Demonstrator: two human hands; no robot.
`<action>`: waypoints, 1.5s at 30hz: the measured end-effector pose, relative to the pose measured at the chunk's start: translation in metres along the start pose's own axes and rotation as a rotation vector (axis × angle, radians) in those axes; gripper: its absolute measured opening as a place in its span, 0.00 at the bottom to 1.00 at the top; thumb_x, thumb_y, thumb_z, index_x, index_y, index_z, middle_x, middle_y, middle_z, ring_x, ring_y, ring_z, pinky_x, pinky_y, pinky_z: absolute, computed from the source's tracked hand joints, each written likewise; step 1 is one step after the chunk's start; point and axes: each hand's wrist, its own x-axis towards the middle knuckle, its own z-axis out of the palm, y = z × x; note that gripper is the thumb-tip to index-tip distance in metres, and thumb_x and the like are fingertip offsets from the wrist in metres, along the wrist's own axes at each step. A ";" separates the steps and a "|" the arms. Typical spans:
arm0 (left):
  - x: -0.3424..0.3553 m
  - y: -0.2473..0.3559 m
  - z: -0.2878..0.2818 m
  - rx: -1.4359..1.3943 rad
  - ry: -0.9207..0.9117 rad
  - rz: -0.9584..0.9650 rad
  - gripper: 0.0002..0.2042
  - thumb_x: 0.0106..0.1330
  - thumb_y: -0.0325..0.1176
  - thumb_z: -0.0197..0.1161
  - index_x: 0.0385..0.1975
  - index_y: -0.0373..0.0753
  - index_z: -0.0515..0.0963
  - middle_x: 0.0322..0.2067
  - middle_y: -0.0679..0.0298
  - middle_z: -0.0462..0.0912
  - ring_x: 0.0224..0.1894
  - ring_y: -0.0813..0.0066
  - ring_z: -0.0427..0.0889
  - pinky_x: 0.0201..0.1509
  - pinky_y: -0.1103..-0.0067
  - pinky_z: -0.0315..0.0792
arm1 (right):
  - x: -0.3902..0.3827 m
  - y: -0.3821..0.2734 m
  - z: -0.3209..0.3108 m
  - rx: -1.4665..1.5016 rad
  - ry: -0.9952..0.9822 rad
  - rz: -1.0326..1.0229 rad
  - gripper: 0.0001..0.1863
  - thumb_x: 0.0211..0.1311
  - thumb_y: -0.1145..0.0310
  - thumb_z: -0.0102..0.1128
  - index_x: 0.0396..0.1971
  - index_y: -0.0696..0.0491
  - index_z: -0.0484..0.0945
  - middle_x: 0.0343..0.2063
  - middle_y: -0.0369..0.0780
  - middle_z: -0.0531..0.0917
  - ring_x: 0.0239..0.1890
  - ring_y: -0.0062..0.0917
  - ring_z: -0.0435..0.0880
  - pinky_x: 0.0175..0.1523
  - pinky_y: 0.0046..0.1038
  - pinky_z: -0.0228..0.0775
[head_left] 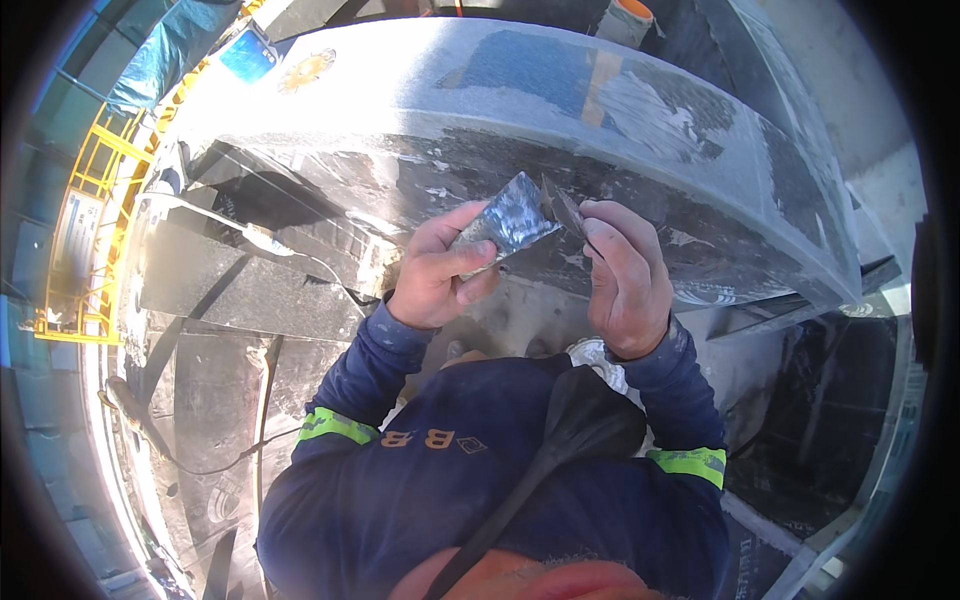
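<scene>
In front of my chest, my left hand grips a flat, shiny silver blade, like a putty scraper, with the thumb pressed on its near end. The blade points up and to the right. My right hand pinches a thin, dark, flat blade between thumb and fingers, seen nearly edge-on. Its tip is close to the silver blade's wide end; whether the two touch I cannot tell. Both hands are held over the near side of a large curved piece with a whitish, patchy top and a dark side.
A pale cable with a white connector runs at the left. Further left stands a yellow metal railing. A tube with an orange inside is at the far edge. Dark panels lie to the right, and a tool-like object with a cord lies lower left.
</scene>
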 end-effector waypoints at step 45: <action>0.001 0.003 0.030 0.556 0.113 -0.050 0.20 0.66 0.20 0.54 0.59 0.27 0.68 0.16 0.70 0.69 0.15 0.86 0.64 0.20 0.85 0.59 | 0.004 -0.026 -0.019 -0.477 -0.342 0.056 0.22 0.44 0.74 0.59 0.45 0.54 0.80 0.45 0.39 0.78 0.32 0.32 0.75 0.38 0.32 0.71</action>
